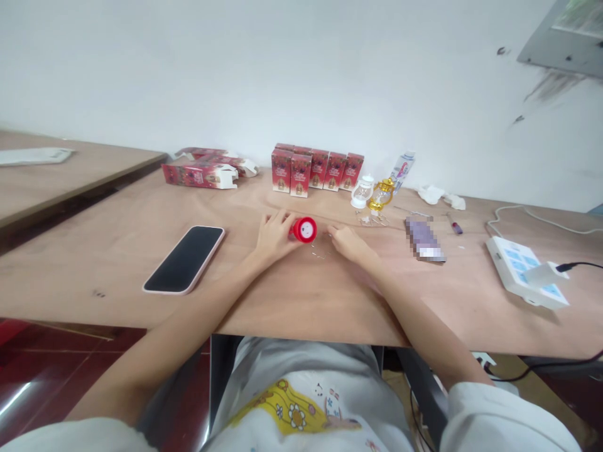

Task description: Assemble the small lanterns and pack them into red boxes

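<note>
My left hand (275, 238) is closed around a small red lantern (305, 230), tipped so that its round base with a white disc faces me; the rest of it is hidden by the fingers. To its right, my right hand (347, 242) rests low over the table with thumb and fingertips pinched together. Whatever is between those fingertips is too small to make out. A few thin, shiny bits (318, 254) lie on the wood between the two hands. Behind my right hand stand a white lantern (362, 192) and a gold lantern (381, 194), with small metal-looking pieces (372, 218) in front.
Several red printed boxes (300, 176) stand near the wall, and flattened red boxes (200, 174) lie left of them. A phone (185, 260) is at the left of the table (301, 301). On the right are a blurred purple packet (423, 237), crumpled tissue (431, 194) and a power strip (518, 267).
</note>
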`<move>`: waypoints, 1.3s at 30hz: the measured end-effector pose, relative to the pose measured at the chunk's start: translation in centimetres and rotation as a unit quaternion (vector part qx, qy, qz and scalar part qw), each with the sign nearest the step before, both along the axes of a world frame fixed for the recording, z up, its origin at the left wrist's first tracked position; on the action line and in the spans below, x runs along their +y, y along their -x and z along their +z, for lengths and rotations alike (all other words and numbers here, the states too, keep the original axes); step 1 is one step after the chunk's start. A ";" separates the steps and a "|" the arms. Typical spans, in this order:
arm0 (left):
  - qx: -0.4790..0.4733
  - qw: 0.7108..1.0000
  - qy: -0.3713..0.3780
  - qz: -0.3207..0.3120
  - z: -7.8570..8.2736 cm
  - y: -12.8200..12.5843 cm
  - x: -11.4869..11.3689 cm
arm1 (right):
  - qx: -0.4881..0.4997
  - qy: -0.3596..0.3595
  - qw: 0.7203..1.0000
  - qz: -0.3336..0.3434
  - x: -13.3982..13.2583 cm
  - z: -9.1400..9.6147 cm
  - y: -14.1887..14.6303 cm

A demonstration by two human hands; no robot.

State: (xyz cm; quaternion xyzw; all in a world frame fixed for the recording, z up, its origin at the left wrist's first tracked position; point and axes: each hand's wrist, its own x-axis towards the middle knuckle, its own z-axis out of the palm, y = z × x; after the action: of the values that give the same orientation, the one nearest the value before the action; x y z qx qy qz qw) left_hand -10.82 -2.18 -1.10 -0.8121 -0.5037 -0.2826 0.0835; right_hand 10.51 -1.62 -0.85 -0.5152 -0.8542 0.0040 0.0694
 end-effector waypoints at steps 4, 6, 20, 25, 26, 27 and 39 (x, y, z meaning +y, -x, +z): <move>-0.003 1.000 -0.005 -0.004 -0.1 0.0 0.1 | 0.047 -0.006 0.999 -0.019 0.1 -0.1 -0.1; 0.000 1.000 -0.004 -0.006 -0.2 0.1 0.1 | 0.070 -0.011 0.997 -0.031 0.2 -0.3 -0.2; 0.012 0.999 0.003 -0.043 -0.3 -0.1 0.1 | 0.570 -0.058 0.819 0.038 -2.4 -0.5 3.0; 0.005 0.997 0.006 -0.074 -0.1 -0.4 -0.4 | 0.541 -0.094 0.836 0.017 -3.0 -0.2 3.3; 0.002 0.997 0.011 -0.078 0.0 -0.4 -0.4 | 0.539 -0.095 0.837 0.013 -3.0 -0.3 3.3; 0.000 0.997 0.016 -0.081 0.0 -0.4 -0.5 | 0.541 -0.096 0.835 0.016 -2.9 -0.3 3.3; -0.007 0.996 0.022 -0.085 -0.2 -0.5 -0.3 | 0.570 -0.085 0.817 0.021 -2.5 -0.9 3.7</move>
State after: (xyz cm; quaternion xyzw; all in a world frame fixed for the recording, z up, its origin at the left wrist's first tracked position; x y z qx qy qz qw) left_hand -10.30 -2.49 -1.28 -0.8517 -0.4393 -0.2833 0.0377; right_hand 6.83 -4.10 -1.70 -0.3944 -0.6698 0.2257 0.5873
